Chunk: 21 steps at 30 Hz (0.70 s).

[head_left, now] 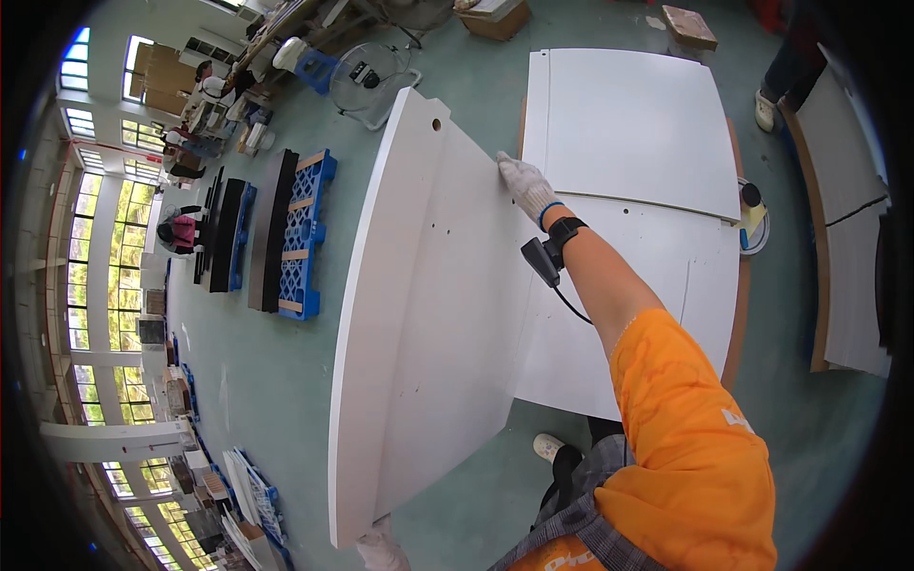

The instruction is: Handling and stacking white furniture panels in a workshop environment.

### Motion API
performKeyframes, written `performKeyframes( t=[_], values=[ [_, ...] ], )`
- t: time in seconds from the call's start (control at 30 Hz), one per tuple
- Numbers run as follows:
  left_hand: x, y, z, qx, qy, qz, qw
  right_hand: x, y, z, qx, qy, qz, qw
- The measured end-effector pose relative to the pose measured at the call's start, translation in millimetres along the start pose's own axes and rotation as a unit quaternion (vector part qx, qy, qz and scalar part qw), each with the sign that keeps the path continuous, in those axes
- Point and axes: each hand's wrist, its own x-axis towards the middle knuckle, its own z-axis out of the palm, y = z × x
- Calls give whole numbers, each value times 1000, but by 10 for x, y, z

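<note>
A large white panel (457,276) with a raised, thick long side stands tilted in front of me, with a round hole near its far end and a few small holes. My right hand (524,186), in a pale work glove, is closed on its far right edge. At the near end my left hand (381,550), also gloved, grips the lower corner; its fingers are mostly hidden. A black scanner-like device (541,259) with a cable is strapped to my right wrist. Beside the panel lie flat white boards (628,124) on a stack, touching or close to its right edge.
Another board stack (843,238) stands at the far right, with a person's legs (795,71) near it. A floor fan (367,78) is beyond the panel. Blue pallets (305,228) with dark boards lie to the left. Several people work in the background.
</note>
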Motion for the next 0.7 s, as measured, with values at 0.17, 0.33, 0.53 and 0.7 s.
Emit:
performKeyframes(
  t=[0.17,0.33,0.53,0.7],
  values=[
    [523,266,1148,-609,14,228,760,-1,54,-11,-18,-30,57,998],
    [619,732,1534,-284,60,135,947,11,198,42,-19,110,136,984],
    [1034,412,1385,-622,103,257,733,-713,98,-431,-135,153,141,969],
    [1074,433,547,-768,-14,193,610,-1943,-350,-819,-188,205,144,950]
  ],
)
